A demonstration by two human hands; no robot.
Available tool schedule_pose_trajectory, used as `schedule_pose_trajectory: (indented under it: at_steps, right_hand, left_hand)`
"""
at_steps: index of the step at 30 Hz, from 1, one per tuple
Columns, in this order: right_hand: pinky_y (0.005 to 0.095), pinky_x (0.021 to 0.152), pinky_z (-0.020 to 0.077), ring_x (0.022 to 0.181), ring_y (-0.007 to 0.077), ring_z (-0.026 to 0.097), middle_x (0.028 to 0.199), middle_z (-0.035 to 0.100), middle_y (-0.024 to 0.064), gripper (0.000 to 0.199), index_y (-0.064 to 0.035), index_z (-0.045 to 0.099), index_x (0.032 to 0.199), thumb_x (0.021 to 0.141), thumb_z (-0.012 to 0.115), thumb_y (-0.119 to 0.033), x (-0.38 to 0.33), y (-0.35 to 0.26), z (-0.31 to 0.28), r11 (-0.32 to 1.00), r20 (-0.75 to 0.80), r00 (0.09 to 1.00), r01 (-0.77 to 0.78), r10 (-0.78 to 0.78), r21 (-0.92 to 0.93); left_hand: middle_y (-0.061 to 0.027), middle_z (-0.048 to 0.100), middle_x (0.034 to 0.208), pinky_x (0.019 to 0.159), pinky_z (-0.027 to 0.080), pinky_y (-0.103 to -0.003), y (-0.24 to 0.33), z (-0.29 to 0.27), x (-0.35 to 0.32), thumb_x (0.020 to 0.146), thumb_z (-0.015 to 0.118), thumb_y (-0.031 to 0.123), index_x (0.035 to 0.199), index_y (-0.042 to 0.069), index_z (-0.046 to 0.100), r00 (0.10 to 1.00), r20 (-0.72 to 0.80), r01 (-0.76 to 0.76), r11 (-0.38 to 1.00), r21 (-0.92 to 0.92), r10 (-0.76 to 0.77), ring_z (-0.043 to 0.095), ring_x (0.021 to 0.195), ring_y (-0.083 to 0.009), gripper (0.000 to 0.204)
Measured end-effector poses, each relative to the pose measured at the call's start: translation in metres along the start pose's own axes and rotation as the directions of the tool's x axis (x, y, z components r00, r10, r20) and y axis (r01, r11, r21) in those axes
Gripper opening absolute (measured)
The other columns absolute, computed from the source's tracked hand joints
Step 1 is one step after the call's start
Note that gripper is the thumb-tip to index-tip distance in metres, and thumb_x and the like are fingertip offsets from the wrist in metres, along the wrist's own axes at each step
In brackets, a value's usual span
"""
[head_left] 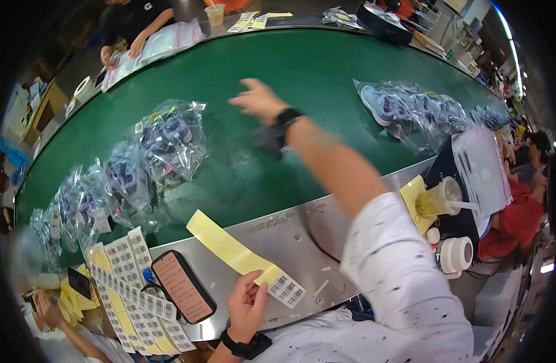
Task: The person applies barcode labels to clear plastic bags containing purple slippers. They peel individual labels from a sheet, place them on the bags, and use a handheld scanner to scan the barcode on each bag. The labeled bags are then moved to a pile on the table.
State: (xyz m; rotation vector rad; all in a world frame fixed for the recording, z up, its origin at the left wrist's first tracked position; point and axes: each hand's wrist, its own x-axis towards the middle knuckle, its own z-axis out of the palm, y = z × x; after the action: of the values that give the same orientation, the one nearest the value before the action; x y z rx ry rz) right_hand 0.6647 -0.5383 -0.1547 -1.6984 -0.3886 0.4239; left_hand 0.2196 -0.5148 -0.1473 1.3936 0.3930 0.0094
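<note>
My left hand (246, 304) is closed on a yellow label strip (226, 247). Barcode stickers cover the strip's near end, and the bare yellow part reaches to the belt's edge. Out over the green belt (242, 57) stretches my right hand (261, 101), its fingers apart and nothing visible in them. To its left, clear bags with blue-purple shoes (170, 140) form a row along the belt. More bagged shoes (405, 107) lie on the belt to the right. Both wrists wear dark bands.
A phone (184, 285) lies by several barcode label sheets (136, 314) on the metal ledge (302, 227). To the right are a drink cup with a straw (438, 198), a white bottle (456, 254) and stacked plastic bags (482, 172). Across the belt, a person handles flat bags (163, 45).
</note>
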Motion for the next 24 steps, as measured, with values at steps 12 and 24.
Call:
schedule_pose_trajectory:
  at_steps: [12, 24]
  right_hand:
    - [0.0503, 0.073, 0.0442, 0.087, 0.0442, 0.059, 0.084, 0.061, 0.0236, 0.018, -0.0064, 0.053, 0.094, 0.078, 0.054, 0.000, -0.133, 0.078, -0.292, -0.118, -0.050, 0.978, -0.075, -0.204, -0.990]
    - [0.0253, 0.074, 0.0472, 0.085, 0.0107, 0.060, 0.095, 0.066, 0.0005, 0.020, -0.0015, 0.065, 0.106, 0.087, 0.063, -0.006, -0.194, -0.049, -0.017, 0.903, 0.178, 0.938, 0.338, -0.299, -0.266]
  left_hand:
    - [-0.0015, 0.064, 0.085, 0.062, 0.045, -0.017, -0.001, -0.012, 0.001, 0.089, 0.064, -0.001, 0.101, -0.003, 0.063, 0.998, 0.033, -0.054, 0.997, 0.055, 0.052, 0.057, 0.073, -0.0026, 0.012]
    - [-0.0055, 0.066, 0.097, 0.077, 0.049, -0.021, -0.012, -0.008, 0.006, 0.095, 0.055, 0.000, 0.111, -0.001, 0.057, 1.000, 0.010, -0.011, 0.992, -0.129, 0.013, 0.062, 0.089, -0.0067, 0.016]
